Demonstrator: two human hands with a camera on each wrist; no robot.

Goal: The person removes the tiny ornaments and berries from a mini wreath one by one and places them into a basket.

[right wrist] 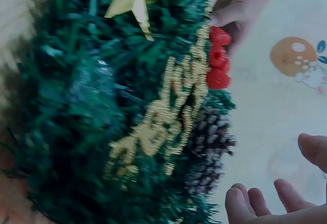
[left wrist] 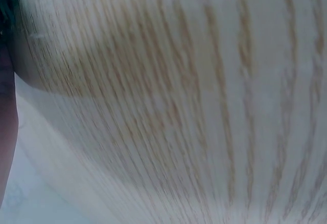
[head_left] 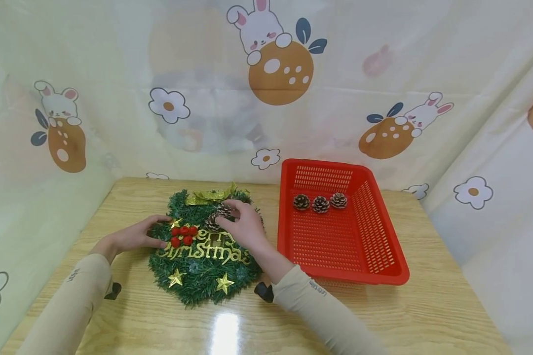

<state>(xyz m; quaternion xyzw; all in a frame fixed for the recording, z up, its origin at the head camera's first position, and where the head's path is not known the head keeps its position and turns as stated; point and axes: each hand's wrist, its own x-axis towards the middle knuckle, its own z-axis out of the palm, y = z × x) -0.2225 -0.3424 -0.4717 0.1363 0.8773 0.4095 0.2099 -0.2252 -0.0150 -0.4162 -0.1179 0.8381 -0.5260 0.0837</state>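
Observation:
A green tinsel wreath (head_left: 195, 281) lies on the table, bearing gold "Merry Christmas" lettering (head_left: 213, 253), red berries (head_left: 184, 231), gold stars (head_left: 224, 284) and a gold ribbon (head_left: 204, 197). Two pine cones (right wrist: 208, 132) sit on its upper part. My left hand (head_left: 137, 234) rests at the wreath's left edge, thumb and fingers spread beside the berries. Over the pine cones in the head view is my right hand (head_left: 246, 224). The right wrist view shows its fingers (right wrist: 237, 206) loosely spread, a gap from the cones and nothing between them.
To the right stands a red plastic basket (head_left: 393, 251) with three pine cones (head_left: 321, 204) inside. The wooden table (head_left: 426, 305) runs back to a curtain (head_left: 213, 138) printed with rabbits and flowers, which also hangs along both sides.

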